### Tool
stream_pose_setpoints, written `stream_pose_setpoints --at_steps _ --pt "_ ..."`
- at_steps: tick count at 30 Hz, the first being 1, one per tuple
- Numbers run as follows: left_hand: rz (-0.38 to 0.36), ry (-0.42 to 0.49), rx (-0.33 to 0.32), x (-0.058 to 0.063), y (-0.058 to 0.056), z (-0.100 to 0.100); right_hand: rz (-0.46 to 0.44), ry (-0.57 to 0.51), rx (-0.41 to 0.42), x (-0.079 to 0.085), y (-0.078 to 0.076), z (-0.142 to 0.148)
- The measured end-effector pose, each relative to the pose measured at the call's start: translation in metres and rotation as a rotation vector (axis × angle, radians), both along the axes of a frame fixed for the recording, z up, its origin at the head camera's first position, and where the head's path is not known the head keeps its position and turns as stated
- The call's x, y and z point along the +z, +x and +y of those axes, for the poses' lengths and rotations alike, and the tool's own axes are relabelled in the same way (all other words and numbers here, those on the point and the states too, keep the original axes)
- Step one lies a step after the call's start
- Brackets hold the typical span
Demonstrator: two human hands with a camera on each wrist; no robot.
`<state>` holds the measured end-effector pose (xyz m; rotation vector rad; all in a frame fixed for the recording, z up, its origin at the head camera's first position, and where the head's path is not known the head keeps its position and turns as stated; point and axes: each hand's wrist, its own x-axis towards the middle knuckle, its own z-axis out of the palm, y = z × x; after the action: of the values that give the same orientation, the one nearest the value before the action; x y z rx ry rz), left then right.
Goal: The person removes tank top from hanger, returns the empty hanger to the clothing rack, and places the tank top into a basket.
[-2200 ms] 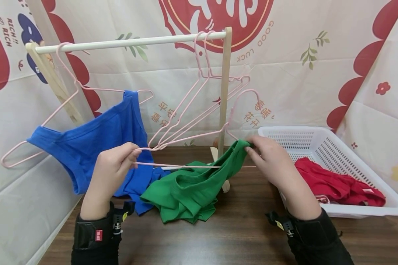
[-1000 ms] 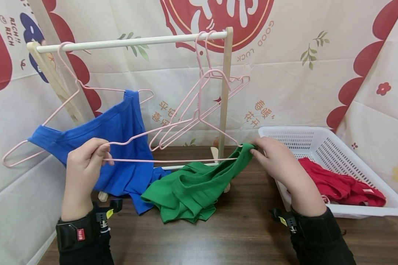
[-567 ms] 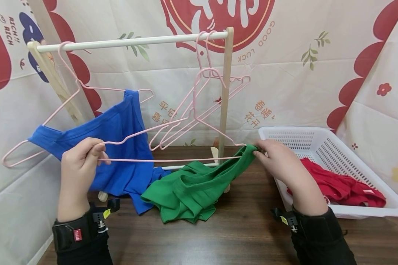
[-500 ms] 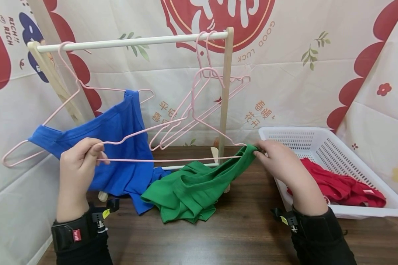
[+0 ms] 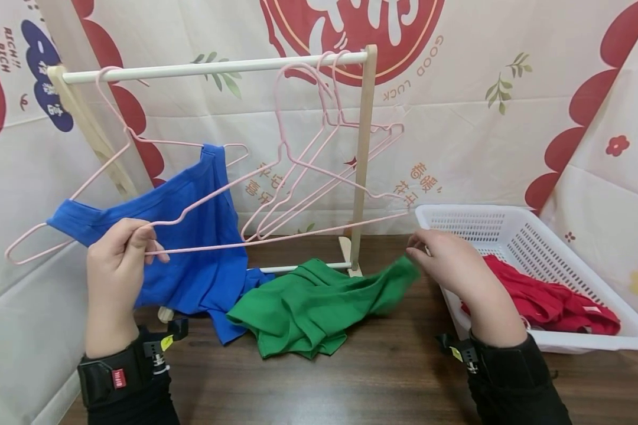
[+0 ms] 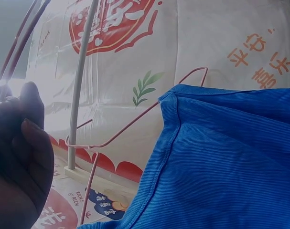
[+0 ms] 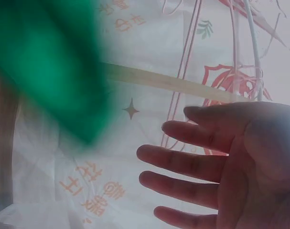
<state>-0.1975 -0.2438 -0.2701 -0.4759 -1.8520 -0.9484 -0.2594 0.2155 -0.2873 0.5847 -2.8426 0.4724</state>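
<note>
A pink wire hanger [image 5: 191,249] is pinched at its left end by my left hand [image 5: 116,260]. It is tilted, hook up, right end lifted, with no cloth on it. My right hand [image 5: 446,257] holds nothing; in the right wrist view its fingers [image 7: 183,162] are spread. A green garment [image 5: 308,307] lies crumpled on the table, its right end blurred in mid-air just left of the right hand. Behind the left hand, a blue garment [image 5: 186,200] hangs on another pink hanger from the rack.
The rack's white rail [image 5: 212,69] carries two bare pink hangers near its right wooden post [image 5: 364,153]. A white perforated basket [image 5: 558,236] at the right holds a red garment [image 5: 553,295]. All stand on a brown wooden table [image 5: 298,389] before a printed cloth backdrop.
My right hand has let go of the green garment, whose end drops. The held hanger has moved left, slipped out of the cloth, and its right end has risen.
</note>
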Motion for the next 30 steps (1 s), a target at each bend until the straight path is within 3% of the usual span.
stream_pose_setpoints --at_steps 15,24,30 --pt "0.013 -0.042 0.022 -0.001 -0.003 0.005 0.026 0.030 -0.051 0.010 0.016 -0.008" --pt "0.080 -0.081 0.034 0.003 0.001 0.014 0.159 0.037 -0.003 0.024 0.041 -0.017" --pt "0.079 -0.088 0.066 0.001 0.003 0.016 0.230 0.008 0.046 0.026 0.056 -0.024"
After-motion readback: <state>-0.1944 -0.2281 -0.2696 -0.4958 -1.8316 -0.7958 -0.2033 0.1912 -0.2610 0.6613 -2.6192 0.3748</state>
